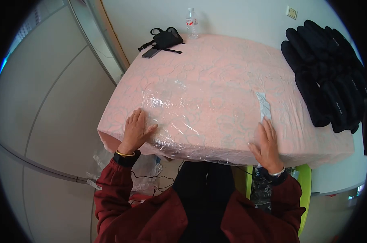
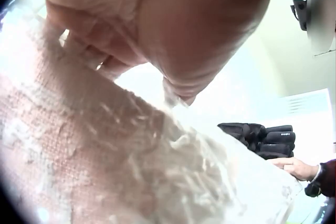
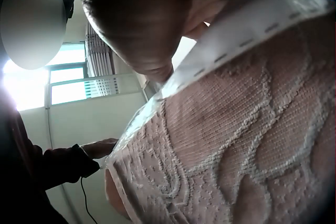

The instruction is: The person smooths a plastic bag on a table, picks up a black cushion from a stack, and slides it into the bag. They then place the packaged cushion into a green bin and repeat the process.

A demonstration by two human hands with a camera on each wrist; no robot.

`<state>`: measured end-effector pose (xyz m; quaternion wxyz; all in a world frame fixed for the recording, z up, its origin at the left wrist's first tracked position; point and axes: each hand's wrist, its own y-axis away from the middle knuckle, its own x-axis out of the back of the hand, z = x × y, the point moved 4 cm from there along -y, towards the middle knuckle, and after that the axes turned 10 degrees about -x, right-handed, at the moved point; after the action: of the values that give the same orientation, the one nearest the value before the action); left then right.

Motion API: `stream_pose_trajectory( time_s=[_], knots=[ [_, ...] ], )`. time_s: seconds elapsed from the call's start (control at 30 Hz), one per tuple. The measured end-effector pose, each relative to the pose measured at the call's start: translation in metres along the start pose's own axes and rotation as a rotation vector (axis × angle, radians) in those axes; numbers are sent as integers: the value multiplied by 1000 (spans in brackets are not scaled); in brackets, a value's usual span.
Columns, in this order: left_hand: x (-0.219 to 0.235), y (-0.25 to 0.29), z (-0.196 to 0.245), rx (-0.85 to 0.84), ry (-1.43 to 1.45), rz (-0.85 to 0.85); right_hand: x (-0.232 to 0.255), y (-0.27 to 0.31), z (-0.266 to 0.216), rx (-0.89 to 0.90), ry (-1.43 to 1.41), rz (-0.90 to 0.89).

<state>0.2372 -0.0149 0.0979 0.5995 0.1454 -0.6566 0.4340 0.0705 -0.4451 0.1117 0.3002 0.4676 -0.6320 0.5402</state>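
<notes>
A clear plastic bag (image 1: 177,117) lies spread over the pink patterned cloth (image 1: 224,60), its front part hanging past the table's near edge. On its left side rests my left hand (image 1: 135,130), fingers extended and thumb apart. My right hand (image 1: 266,143) lies at the other end, fingertips on a whitish strip (image 1: 263,104) that runs along the bag's right side. In the right wrist view the strip (image 3: 231,50) shows a dashed line, with the palm over it. Wrinkled film (image 2: 194,166) passes under the left palm in the left wrist view.
Black padded rolls (image 1: 325,73) are piled at the right. A black pouch (image 1: 167,39), a phone (image 1: 151,52) and a water bottle (image 1: 192,24) sit at the back. Below the table stand a green bin (image 1: 305,194) and more plastic (image 1: 145,174), with cables (image 1: 163,177) near my legs.
</notes>
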Motion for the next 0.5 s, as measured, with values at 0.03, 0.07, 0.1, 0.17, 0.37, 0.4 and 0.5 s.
stream_pose_trajectory(
  time_s=[0.03, 0.07, 0.1, 0.17, 0.37, 0.4, 0.5],
  knots=[
    [8, 0, -1, 48, 45, 41, 6, 5, -6, 7, -3, 95],
    [13, 0, 3, 53, 42, 50, 11, 11, -11, 14, -5, 187],
    [17, 2, 5, 129, 135, 77, 15, 17, -20, 21, -3, 188],
    [26, 2, 16, 275, 328, 124, 14, 34, -43, 33, -158, 87],
    [16, -7, 17, 258, 384, 196, -36, 67, -62, -589, -982, -561],
    [16, -7, 16, 209, 330, 235, -37, 63, -62, -587, -974, -560],
    [15, -2, 17, 200, 347, 230, -42, 55, -56, -1007, -1599, -414]
  ],
)
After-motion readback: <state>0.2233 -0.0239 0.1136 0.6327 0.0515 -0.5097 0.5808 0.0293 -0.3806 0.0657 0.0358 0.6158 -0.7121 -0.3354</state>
